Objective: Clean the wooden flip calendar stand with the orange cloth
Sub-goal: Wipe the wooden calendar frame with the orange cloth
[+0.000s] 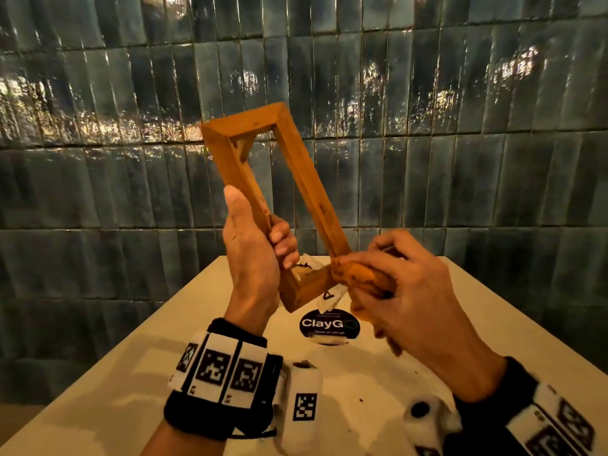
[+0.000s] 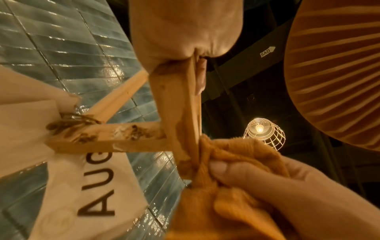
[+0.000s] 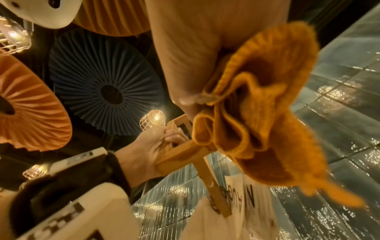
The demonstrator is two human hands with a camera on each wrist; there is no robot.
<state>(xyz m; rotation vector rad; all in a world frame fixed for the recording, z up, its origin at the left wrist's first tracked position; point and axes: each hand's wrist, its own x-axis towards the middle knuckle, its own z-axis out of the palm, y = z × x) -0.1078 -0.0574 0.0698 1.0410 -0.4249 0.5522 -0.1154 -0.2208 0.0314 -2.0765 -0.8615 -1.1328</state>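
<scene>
I hold the wooden flip calendar stand (image 1: 297, 172) tilted in the air above the table, its open rectangular frame leaning up and to the left. My left hand (image 1: 255, 255) grips its lower left rail, thumb up along the wood. My right hand (image 1: 398, 284) holds the bunched orange cloth (image 1: 360, 274) wrapped round the frame's lower right corner. White calendar cards (image 2: 88, 191) printed "AUG" hang from the stand (image 2: 174, 104), and the cloth (image 2: 222, 191) sits pressed against the rail. In the right wrist view the cloth (image 3: 265, 113) bulges from my palm beside the stand (image 3: 185, 151).
A cream table (image 1: 138, 373) lies below my hands, with a round black "ClayGo" sticker (image 1: 329, 324) on it. A dark glazed tile wall (image 1: 460, 143) stands close behind. Pleated shades and a wire cage lamp (image 2: 264, 133) hang overhead.
</scene>
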